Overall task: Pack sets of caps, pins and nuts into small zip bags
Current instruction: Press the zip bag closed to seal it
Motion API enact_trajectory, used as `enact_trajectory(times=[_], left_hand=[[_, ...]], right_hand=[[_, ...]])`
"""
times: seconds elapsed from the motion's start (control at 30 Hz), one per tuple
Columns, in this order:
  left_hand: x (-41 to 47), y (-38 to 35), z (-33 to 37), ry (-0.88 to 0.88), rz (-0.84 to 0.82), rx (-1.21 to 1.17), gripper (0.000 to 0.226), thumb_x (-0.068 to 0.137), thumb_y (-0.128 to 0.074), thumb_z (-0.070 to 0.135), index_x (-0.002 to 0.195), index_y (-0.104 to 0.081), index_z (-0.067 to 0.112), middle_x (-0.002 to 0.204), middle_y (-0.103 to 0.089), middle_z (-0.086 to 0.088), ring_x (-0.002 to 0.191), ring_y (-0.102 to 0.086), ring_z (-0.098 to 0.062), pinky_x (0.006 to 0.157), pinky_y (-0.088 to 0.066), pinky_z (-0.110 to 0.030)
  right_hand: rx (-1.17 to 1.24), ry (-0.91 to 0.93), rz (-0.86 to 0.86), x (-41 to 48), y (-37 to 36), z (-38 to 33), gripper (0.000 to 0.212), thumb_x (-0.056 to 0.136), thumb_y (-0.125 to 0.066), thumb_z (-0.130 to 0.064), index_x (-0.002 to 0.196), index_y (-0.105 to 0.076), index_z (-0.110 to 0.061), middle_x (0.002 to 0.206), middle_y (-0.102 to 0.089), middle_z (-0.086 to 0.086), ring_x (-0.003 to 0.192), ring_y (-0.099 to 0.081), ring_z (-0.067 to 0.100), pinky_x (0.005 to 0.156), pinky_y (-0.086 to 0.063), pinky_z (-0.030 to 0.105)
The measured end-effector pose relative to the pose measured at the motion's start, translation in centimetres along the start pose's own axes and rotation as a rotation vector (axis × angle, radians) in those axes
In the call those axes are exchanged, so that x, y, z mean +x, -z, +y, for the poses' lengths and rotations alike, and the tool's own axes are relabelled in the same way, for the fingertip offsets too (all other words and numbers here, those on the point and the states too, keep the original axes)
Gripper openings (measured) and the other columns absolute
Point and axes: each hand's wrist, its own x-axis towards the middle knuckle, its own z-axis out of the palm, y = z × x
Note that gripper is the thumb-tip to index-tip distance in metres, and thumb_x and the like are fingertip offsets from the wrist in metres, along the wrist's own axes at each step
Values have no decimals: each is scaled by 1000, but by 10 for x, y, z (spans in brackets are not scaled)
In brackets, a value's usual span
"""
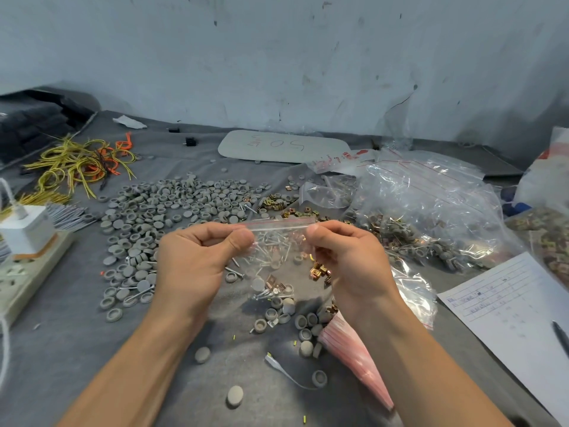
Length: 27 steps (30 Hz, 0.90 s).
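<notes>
Wall point(277, 57) at 12 o'clock: pale blue-grey, scuffed, cracked toward 2 o'clock. Worktable point(498, 167) under grey cloth point(61, 349), 6 o'clock. Light even.

- On the table point(77, 349) lies a heap of round grey plastic caps point(172, 211).
- A big clear plastic bag point(431, 204) lies right of the heap.
- A yellow wire bundle point(77, 163) lies behind-left of it.

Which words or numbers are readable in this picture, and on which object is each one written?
"50", it seems: red handwriting, upside down, on the white board; the marks beside it are unclear.
Red print on the plastic bag: too blurred to read.
Writing on the paper form: too small to read.
</notes>
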Motion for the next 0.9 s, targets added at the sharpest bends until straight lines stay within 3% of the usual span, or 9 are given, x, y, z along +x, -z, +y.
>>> enact_trajectory(times=[0.17,0.37,0.53,0.6,0.9], left_hand=[[0,-2,-1,41,-7,18,3,64,-81,25,67,-81,24,66,-75,-2,62,-70,-7,62,-52,-12],[-5,-6,-2,39,-23,10,4,71,-82,22,72,-81,18,71,-76,-6,64,-71,-8,62,-53,-13],[-8,-15,-2,60,-67,-15,16,66,-84,20,79,-81,12,77,-78,-8,67,-74,-12,63,-55,-15],[-8,-17,-3,59,-69,9,12,72,-86,10,83,-80,8,74,-77,-10,65,-73,-12,62,-54,-15],[-5,-16,-3,21,-91,37,18,79,-79,-2,67,-77,11,63,-72,-9,58,-67,-12,60,-52,-17]], right_hand=[[-5,-18,25,1,-2,2,35,84,-73,4,57,-73,-17,65,-63,6,63,-52,16,67,-44,29],[-105,57,-25,-1,-6,3,27,91,-72,-4,70,-77,-19,71,-67,8,64,-51,17,67,-44,33],[-84,81,6,0,-9,5,24,93,-72,-4,73,-77,-16,65,-66,-1,57,-55,7,59,-47,18],[-75,84,-6,0,-10,5,21,93,-71,-3,76,-75,-14,63,-65,-3,56,-55,5,58,-47,14],[-91,165,-113,-10,-19,8,20,89,-74,0,75,-76,-15,69,-67,6,64,-59,11,64,-50,18]])
